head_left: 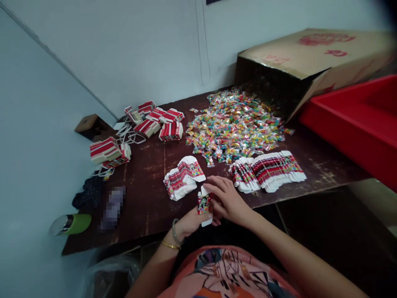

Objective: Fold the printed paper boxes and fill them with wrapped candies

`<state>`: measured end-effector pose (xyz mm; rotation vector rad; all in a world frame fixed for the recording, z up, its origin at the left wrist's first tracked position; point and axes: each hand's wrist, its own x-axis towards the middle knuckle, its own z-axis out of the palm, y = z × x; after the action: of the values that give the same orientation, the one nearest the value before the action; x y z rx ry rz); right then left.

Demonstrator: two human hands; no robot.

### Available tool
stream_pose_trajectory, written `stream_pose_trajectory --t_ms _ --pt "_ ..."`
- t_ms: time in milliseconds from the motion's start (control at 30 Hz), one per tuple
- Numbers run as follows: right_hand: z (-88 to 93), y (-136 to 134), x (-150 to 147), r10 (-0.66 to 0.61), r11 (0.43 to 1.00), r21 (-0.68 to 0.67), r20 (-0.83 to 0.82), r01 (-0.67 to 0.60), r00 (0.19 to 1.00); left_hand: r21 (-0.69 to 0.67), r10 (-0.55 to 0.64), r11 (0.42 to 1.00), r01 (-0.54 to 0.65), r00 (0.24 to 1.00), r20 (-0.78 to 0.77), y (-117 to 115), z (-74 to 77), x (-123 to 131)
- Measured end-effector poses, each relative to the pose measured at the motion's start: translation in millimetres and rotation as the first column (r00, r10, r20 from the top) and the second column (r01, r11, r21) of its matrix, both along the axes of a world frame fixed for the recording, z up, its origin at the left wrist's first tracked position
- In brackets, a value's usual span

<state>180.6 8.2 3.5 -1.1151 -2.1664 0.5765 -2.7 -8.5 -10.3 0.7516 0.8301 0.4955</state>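
Observation:
A small printed candy box (204,203) with white flaps at both ends is held upright in front of my body. My left hand (190,220) is closed round its lower part, thumb across the front. My right hand (228,196) reaches over from the right, its curled fingers at the box's top flap and right side; whether they grip it is hard to see. Just beyond my hands lies a row of flat printed boxes (182,178). To the right, a longer row of the same flat boxes (269,170) leans in a line.
A heap of wrapped colourful candies (235,124) spreads from an open cardboard carton (288,54). Right of it stands a red plastic bin (350,120). Bundles of red-and-white cartons (105,150) lie left, near a green-and-silver bottle (74,224) at the edge of the dark table (145,182).

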Motion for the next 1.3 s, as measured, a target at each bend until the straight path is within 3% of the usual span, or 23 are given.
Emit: stream_pose_trajectory --t_ms 133,233,367,500,567,700,767,833,933,1033,1133,1233,1300 --pt "-1.4 -1 1 -0.003 1.000 -0.017 0.007 0.003 1.000 0.064 0.025 0.998 -0.020 0.996 -0.080 -1 -2.2 6" --pt "0.3 2 5 0.028 0.980 -0.192 -0.122 -0.052 0.992 0.066 -0.050 0.996 0.057 0.993 -0.102 -8 -4.6 11" --pt "5.8 6 16 0.198 0.873 -0.388 -0.272 -0.295 0.942 0.003 -0.088 0.996 0.088 0.995 -0.046 -18 -2.1 17" --pt "9.3 6 22 0.307 0.825 -0.418 -0.232 -0.380 0.923 -0.016 -0.282 0.959 0.284 0.956 0.079 -14 5.2 11" --pt "9.1 6 23 0.346 0.789 -0.436 -0.266 -0.432 0.900 -0.031 -0.314 0.947 0.320 0.942 0.122 -10 5.1 7" --pt "1.6 0 24 0.236 0.753 -0.498 -0.407 -0.431 0.882 -0.039 -0.057 0.998 0.055 0.997 -0.059 -9 -6.7 9" --pt "-4.5 -10 22 0.114 0.755 -0.533 -0.466 -0.381 0.878 0.080 0.085 0.994 -0.069 0.971 -0.224 -13 -13.9 14" --pt "-9.9 -24 21 -0.042 0.764 -0.572 -0.508 -0.300 0.860 0.236 0.211 0.962 -0.138 0.923 -0.322 -18 -17.9 20" --pt "-15.8 -43 21 -0.292 0.739 -0.645 -0.567 -0.194 0.770 0.404 0.395 0.878 -0.259 0.867 -0.302 -25 -16.5 27" --pt "-22.9 -53 25 -0.476 0.608 -0.739 -0.633 -0.292 0.611 0.496 0.491 0.803 -0.329 0.838 -0.238 -32 -11.9 29" --pt "-34.6 -57 28 -0.635 0.398 -0.772 -0.622 -0.496 0.458 0.538 0.382 0.826 -0.170 0.870 -0.311 -40 -9.6 24" --pt "-46.3 -60 29 -0.707 0.166 -0.748 -0.545 -0.643 0.452 0.552 0.244 0.834 0.004 0.894 -0.375 -48 -6.7 17" --pt "-49.0 -60 28 -0.692 0.063 -0.733 -0.522 -0.678 0.499 0.541 0.208 0.840 0.026 0.906 -0.367 -52 -1.2 15"
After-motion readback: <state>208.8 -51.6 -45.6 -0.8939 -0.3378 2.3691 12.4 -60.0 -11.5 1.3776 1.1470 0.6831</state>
